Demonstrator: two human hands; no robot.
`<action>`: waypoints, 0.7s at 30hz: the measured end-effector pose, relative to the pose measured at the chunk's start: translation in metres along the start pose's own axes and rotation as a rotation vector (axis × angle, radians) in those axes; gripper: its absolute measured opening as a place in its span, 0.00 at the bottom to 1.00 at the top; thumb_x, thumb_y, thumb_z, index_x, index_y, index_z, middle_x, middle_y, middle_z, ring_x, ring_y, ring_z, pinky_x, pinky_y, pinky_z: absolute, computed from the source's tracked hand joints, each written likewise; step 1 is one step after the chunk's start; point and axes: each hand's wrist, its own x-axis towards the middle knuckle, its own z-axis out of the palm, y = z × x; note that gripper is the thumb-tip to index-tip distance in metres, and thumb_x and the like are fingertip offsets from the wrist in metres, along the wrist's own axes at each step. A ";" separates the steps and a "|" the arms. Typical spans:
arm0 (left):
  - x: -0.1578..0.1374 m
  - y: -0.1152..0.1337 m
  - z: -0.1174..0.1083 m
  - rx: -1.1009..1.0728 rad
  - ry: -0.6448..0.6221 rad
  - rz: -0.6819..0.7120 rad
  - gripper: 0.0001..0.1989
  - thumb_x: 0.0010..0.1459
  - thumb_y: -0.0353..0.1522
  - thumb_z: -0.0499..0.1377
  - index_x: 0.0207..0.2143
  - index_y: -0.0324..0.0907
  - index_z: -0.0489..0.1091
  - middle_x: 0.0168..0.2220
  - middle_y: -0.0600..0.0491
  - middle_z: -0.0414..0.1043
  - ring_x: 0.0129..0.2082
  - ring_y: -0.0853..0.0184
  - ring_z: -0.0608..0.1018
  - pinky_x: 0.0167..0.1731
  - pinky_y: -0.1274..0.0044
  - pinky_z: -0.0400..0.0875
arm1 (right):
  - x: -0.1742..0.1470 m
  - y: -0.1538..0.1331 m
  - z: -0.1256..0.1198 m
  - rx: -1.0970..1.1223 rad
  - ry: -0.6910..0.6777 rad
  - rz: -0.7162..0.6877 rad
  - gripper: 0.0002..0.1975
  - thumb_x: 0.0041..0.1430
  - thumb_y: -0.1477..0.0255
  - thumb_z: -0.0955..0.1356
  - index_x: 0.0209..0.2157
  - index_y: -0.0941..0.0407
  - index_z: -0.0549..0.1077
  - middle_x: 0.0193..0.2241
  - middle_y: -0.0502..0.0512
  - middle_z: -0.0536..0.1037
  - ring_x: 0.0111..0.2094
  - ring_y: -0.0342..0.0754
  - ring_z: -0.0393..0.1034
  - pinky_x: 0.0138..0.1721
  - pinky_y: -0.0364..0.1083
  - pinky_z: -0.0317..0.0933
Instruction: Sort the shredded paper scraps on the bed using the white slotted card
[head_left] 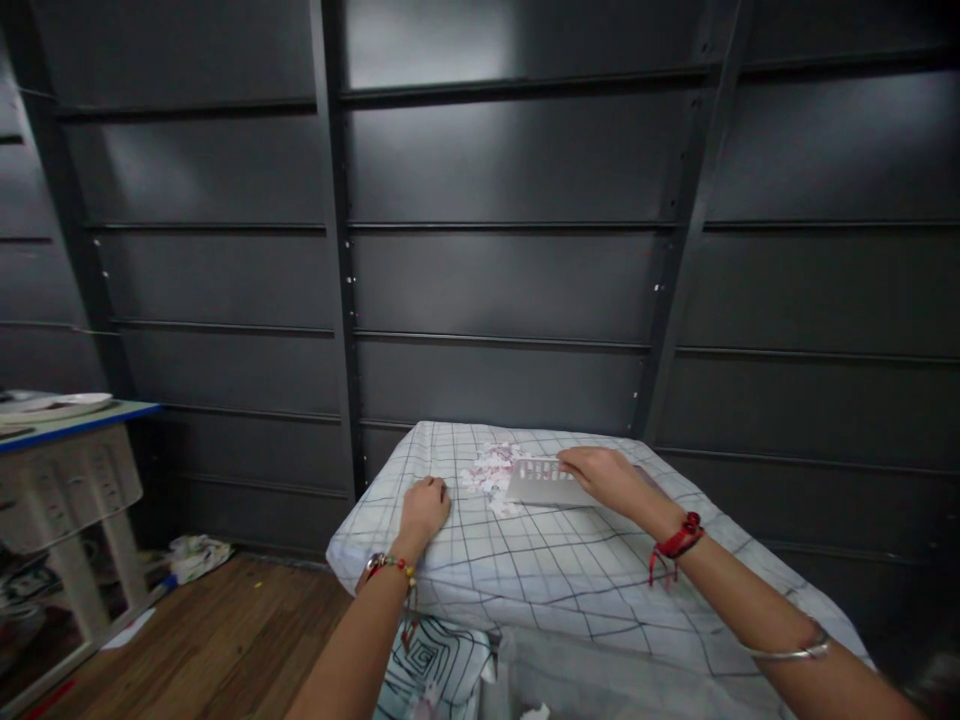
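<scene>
My right hand (pixel 600 478) grips the upper edge of a flat grey slotted blade (pixel 551 487), pinching it near its right part. A row of slots runs along the top of the blade, and its kind is not certain. Beside its left end lies a loose heap of white paper shreds (pixel 491 470) with pinkish bits, partly behind the blade. My left hand (pixel 426 505) rests on the checked tablecloth (pixel 517 550) left of the heap, apart from it. Its fingers are curled in, and nothing shows in them.
Below the table's near edge stand a translucent bin (pixel 600 665) and a patterned bag (pixel 431 665). Dark metal shelving panels (pixel 495 280) rise behind the table. A blue-edged desk (pixel 82 420) with a white plate is at left, above a wooden floor (pixel 247 630).
</scene>
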 end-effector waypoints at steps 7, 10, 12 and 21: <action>-0.001 0.001 -0.003 0.002 -0.007 -0.009 0.13 0.58 0.29 0.49 0.42 0.38 0.71 0.43 0.46 0.73 0.45 0.61 0.72 0.44 0.75 0.62 | -0.003 0.000 -0.003 0.014 -0.037 -0.050 0.12 0.61 0.73 0.59 0.32 0.56 0.72 0.32 0.55 0.77 0.33 0.45 0.70 0.33 0.42 0.54; -0.001 0.001 -0.003 0.004 -0.009 -0.008 0.13 0.58 0.29 0.50 0.42 0.38 0.71 0.44 0.46 0.72 0.44 0.62 0.72 0.44 0.75 0.62 | -0.004 0.001 -0.007 0.018 -0.052 -0.061 0.12 0.61 0.73 0.58 0.31 0.56 0.72 0.31 0.55 0.77 0.32 0.46 0.69 0.33 0.43 0.53; -0.001 0.002 -0.003 0.006 -0.010 -0.008 0.13 0.59 0.29 0.50 0.41 0.38 0.71 0.43 0.46 0.72 0.44 0.62 0.72 0.44 0.74 0.62 | -0.005 0.002 -0.011 0.017 -0.046 -0.060 0.13 0.61 0.72 0.58 0.31 0.56 0.72 0.31 0.55 0.77 0.33 0.46 0.70 0.33 0.43 0.53; -0.002 0.003 -0.006 0.014 -0.021 -0.013 0.13 0.58 0.29 0.50 0.42 0.38 0.71 0.44 0.46 0.72 0.44 0.62 0.72 0.44 0.75 0.62 | -0.001 -0.012 -0.003 -0.030 -0.012 -0.087 0.12 0.60 0.76 0.58 0.32 0.57 0.72 0.32 0.55 0.77 0.34 0.46 0.70 0.35 0.43 0.54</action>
